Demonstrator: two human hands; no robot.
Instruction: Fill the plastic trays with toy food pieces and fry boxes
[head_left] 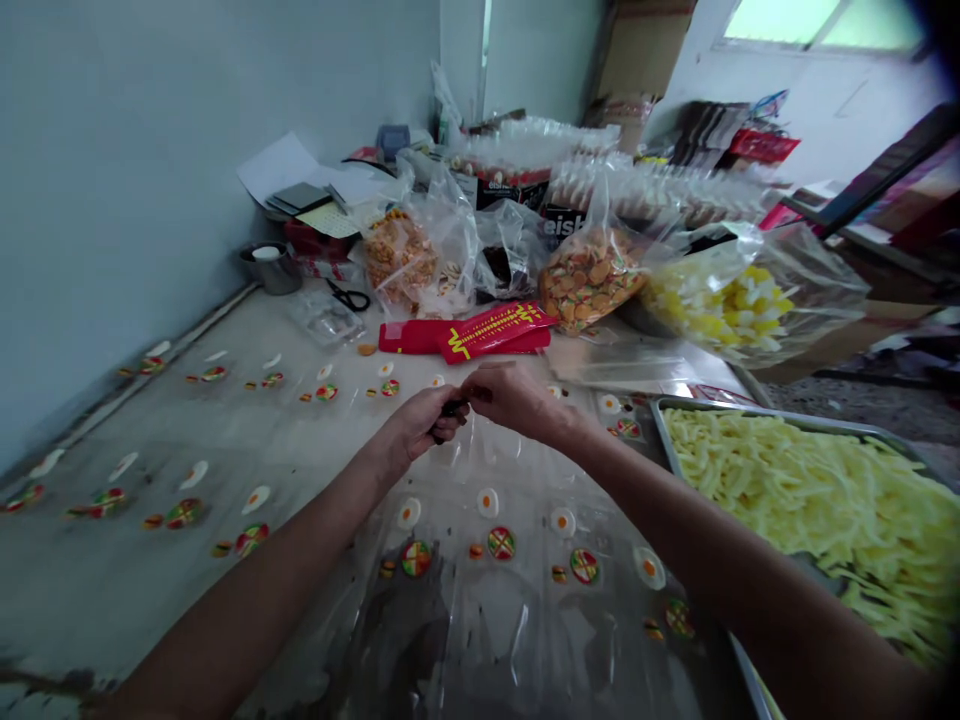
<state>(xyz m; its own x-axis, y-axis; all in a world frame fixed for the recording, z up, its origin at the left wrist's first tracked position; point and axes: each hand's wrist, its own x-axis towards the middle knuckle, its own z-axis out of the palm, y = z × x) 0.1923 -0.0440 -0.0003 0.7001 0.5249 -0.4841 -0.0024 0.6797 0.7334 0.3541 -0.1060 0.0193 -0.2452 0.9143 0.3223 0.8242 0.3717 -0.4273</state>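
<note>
Both our hands meet mid-frame over the surface. Our left hand has its fingers pinched shut on a small dark candy, and our right hand touches the same piece from the 3 o'clock side, fingers curled closed at its other end. Below them, at 6 o'clock, clear bags lie flat with fried-egg gummies and round colorful ones. A tray of yellow strips is at 4 o'clock, red packets at 12.
</note>
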